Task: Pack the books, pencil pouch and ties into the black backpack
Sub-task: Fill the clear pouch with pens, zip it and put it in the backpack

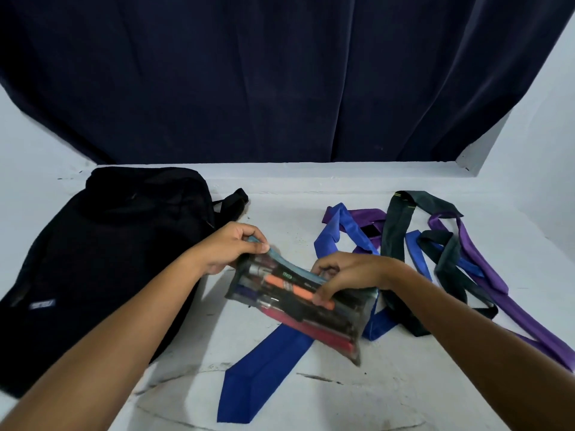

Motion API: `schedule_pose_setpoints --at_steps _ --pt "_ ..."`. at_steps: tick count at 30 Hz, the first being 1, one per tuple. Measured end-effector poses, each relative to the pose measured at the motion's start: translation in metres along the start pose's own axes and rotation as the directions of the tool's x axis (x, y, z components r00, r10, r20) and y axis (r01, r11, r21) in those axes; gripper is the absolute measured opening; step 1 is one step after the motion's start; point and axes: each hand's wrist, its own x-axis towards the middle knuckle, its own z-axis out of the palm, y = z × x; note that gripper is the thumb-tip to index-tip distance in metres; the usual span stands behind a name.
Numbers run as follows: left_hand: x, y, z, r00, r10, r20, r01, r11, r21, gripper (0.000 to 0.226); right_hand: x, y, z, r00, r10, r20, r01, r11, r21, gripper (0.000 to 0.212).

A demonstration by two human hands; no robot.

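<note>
Both your hands hold the pencil pouch [298, 301] in the middle of the frame, lifted a little above the white surface [357, 396]. Your left hand [231, 248] pinches the pouch's upper left corner, thumb and fingers closed on the light blue zipper edge. Your right hand [345, 276] grips the same top edge further right, fingers curled over it, thumb pressed against the see-through mesh side. Pouch hangs tilted, lower right corner dropping toward the bottom of the frame. Inside: pens and markers packed lengthwise, one orange, one red, several dark.

Black backpack [102, 262] lies flat at the left of the frame, just beside your left forearm; one strap pokes out at its upper right. Whether its zip is undone, you cannot tell from this angle.

Ties lie loose on the surface, centre to right. Blue tie [264, 371]: wide end points to the bottom centre, passes under the pouch, runs up toward the right centre. Dark green tie [396, 241] and purple tie [485, 269] cross each other in a tangle right of your right hand, the purple one trailing to the right edge.

Dark navy curtain [280, 76] fills the upper half of the frame, white wall either side.
</note>
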Motion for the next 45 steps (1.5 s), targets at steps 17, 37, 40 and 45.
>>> schedule_pose_setpoints --at_steps 17,37,40,45 --pt "-0.032 -0.012 0.086 0.983 -0.136 -0.127 0.149 0.983 0.104 0.004 -0.036 0.028 -0.019 0.988 0.152 0.017 -0.142 0.956 -0.257 0.039" --pt "-0.189 -0.125 -0.244 0.648 -0.252 -0.719 0.372 0.928 0.009 0.067 0.127 -0.163 0.131 0.979 0.122 -0.165 0.008 0.78 0.626 0.076" --pt "-0.184 -0.151 -0.266 0.726 -0.375 -0.576 0.378 0.918 -0.121 0.073 0.149 -0.171 0.151 0.939 0.141 -0.315 0.069 0.817 0.572 0.071" --pt "-0.174 -0.173 -0.276 0.82 -0.285 -0.497 0.266 0.958 -0.11 0.081 0.157 -0.172 0.165 0.925 0.136 -0.354 0.113 0.793 0.598 0.059"
